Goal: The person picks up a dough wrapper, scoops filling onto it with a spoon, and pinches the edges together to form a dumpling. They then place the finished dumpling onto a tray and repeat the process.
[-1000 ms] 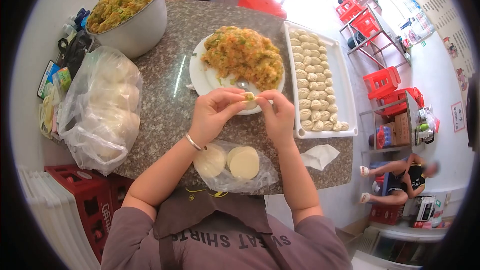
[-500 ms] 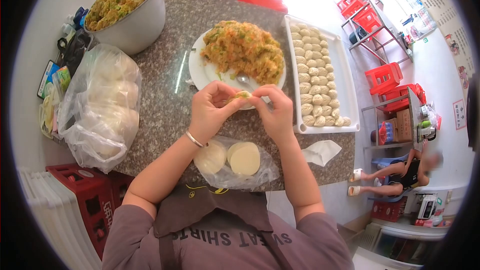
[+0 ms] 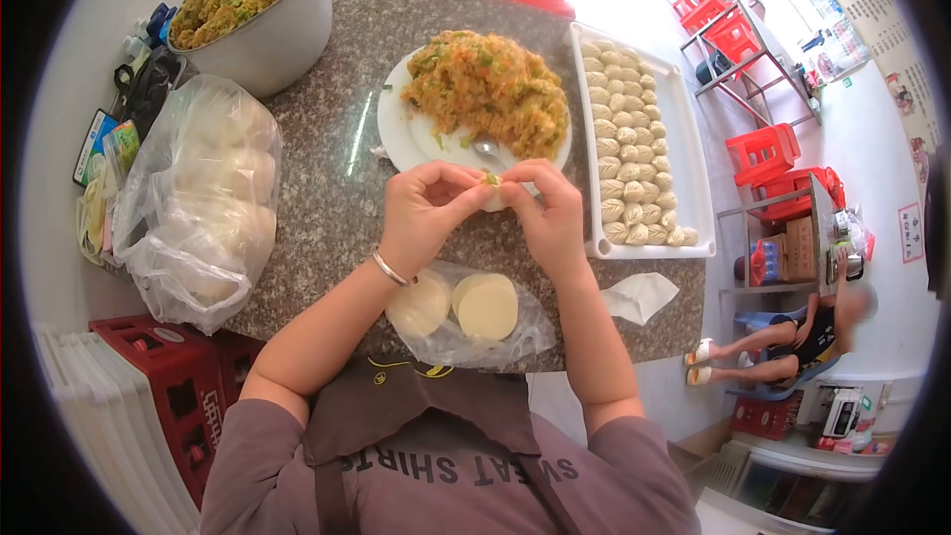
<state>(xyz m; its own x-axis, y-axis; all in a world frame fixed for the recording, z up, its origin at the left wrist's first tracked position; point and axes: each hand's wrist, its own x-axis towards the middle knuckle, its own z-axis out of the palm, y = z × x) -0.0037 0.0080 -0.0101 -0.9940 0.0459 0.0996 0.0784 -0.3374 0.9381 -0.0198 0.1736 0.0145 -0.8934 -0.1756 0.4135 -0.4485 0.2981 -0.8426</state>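
White dough (image 3: 495,202) pinched in left fingers (image 3: 466,205) and right fingers (image 3: 531,173), now seemingly tighter around the filling (image 3: 491,178) between them.

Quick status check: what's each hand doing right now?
Left hand: closed, pinching one side of an unsealed dumpling.
Right hand: closed, pinching the same dumpling's other side.

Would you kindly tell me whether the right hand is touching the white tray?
No, the right hand pinches the open dumpling with the left hand, apart from the tray.
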